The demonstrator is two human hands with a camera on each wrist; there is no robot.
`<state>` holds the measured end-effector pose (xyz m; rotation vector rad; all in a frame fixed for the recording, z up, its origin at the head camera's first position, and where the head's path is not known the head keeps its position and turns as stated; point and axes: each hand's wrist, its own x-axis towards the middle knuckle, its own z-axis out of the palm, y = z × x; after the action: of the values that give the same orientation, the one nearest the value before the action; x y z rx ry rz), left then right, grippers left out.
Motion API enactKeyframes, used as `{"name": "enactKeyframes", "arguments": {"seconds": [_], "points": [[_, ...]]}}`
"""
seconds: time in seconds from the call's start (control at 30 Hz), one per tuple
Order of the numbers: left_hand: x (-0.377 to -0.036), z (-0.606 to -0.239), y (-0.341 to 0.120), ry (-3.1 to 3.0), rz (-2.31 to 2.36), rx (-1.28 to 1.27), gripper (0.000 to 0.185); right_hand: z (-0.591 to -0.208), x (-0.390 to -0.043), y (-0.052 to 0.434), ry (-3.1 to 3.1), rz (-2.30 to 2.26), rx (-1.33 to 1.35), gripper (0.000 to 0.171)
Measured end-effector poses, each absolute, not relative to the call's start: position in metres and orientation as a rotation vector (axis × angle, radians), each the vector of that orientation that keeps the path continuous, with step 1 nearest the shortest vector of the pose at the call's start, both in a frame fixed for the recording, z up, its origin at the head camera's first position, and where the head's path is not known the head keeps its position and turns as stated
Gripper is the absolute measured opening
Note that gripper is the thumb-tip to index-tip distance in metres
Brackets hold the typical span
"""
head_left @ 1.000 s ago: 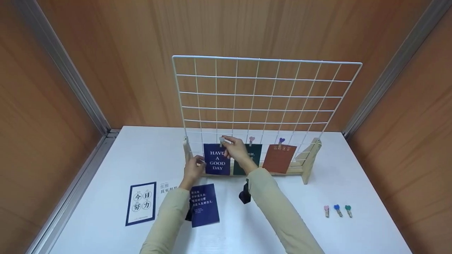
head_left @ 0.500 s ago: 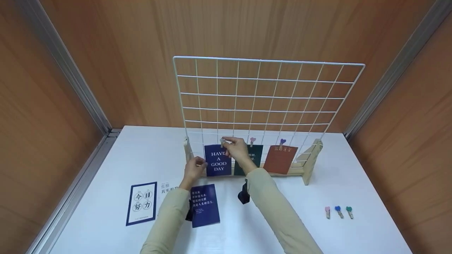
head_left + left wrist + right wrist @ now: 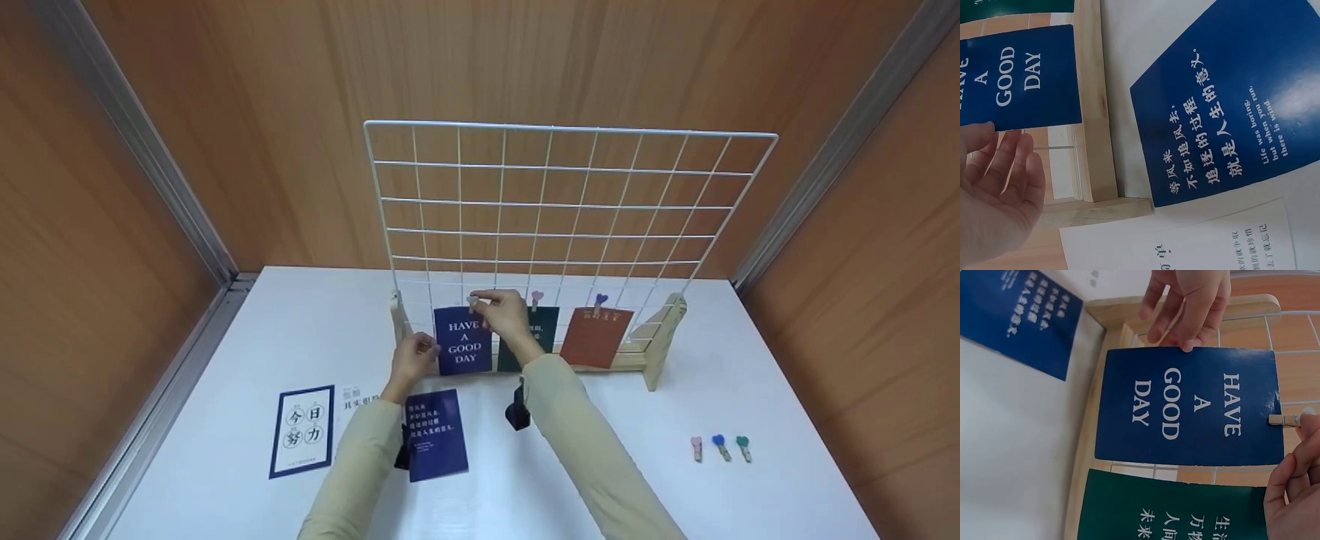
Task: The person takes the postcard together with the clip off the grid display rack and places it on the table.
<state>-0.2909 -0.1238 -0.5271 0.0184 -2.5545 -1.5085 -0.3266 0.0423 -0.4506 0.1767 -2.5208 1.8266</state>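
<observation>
A white wire grid (image 3: 555, 202) stands on a wooden stand (image 3: 660, 337). Three cards hang on its bottom row: a blue "HAVE A GOOD DAY" card (image 3: 463, 349) (image 3: 1190, 408) (image 3: 1016, 79), a dark green card (image 3: 544, 330) (image 3: 1168, 509) and a red-brown card (image 3: 595, 337). My right hand (image 3: 481, 301) (image 3: 1297, 495) pinches the small wooden clip (image 3: 472, 302) (image 3: 1283, 420) at the blue card's top edge. My left hand (image 3: 415, 358) (image 3: 1188, 304) (image 3: 999, 191) touches that card's left edge with relaxed fingers.
On the white table lie another blue card (image 3: 436, 435) (image 3: 1230, 101), a white card with a blue border (image 3: 301, 432) and a white paper (image 3: 349, 397) (image 3: 1185, 242). Three heart-topped clips (image 3: 720, 448) lie at the right. Wooden walls enclose the table.
Both hands stay where they were on the blue card and its clip. Only the head view has shifted slightly.
</observation>
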Motion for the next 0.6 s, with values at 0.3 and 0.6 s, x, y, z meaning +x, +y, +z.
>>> {"name": "enactKeyframes", "arguments": {"seconds": [0.3,0.6], "points": [[-0.2902,-0.5248,-0.1248,-2.579,-1.616,0.114,0.008,-0.4495,-0.3284,0.0399,-2.561,1.676,0.156,0.019],[-0.2881,-0.5267,-0.1274,-2.605,-1.649,0.162,0.006,-0.4514,-0.329,0.0386,-2.534,1.648,0.137,0.016]]}}
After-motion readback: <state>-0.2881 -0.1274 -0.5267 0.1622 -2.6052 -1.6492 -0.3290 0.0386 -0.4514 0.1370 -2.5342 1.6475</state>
